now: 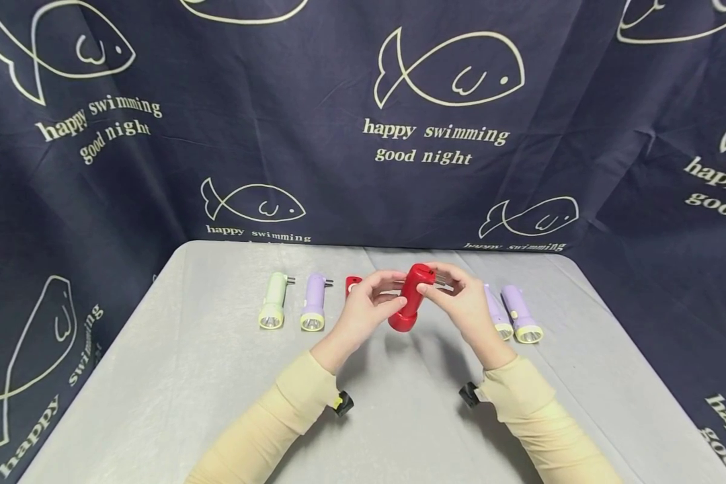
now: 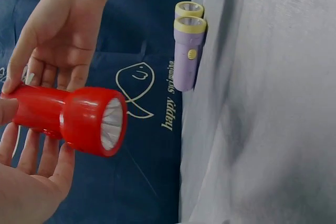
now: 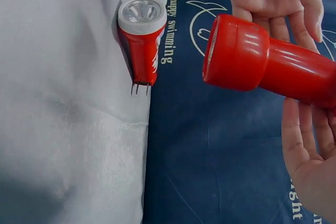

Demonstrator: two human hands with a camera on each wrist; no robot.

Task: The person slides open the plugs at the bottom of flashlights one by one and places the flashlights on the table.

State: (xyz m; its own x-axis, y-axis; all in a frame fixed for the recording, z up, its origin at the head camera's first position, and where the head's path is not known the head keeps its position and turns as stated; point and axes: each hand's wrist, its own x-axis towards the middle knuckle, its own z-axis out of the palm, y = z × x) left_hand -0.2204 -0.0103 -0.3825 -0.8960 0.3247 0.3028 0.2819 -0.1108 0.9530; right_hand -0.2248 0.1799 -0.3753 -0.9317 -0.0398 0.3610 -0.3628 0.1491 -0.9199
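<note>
A red flashlight (image 1: 410, 296) is held up over the table between both hands, its lens end tilted downward. My left hand (image 1: 366, 309) grips its left side, the thumb on the near face and the fingers behind. On the other side my right hand (image 1: 462, 299) pinches the upper body near the metal prongs. The clear lens shows in the left wrist view within the flashlight's red head (image 2: 89, 121). Behind my left hand lies a second red flashlight (image 3: 142, 45) with a white rim and prongs, mostly hidden in the head view.
To the left on the grey table (image 1: 218, 376) lie a green flashlight (image 1: 273, 299) and a purple flashlight (image 1: 314, 300), prongs pointing right. Two more purple ones, a partly covered flashlight (image 1: 499, 316) and a flashlight (image 1: 521, 314) beside it, lie at right. A dark fish-print curtain (image 1: 339, 181) hangs behind.
</note>
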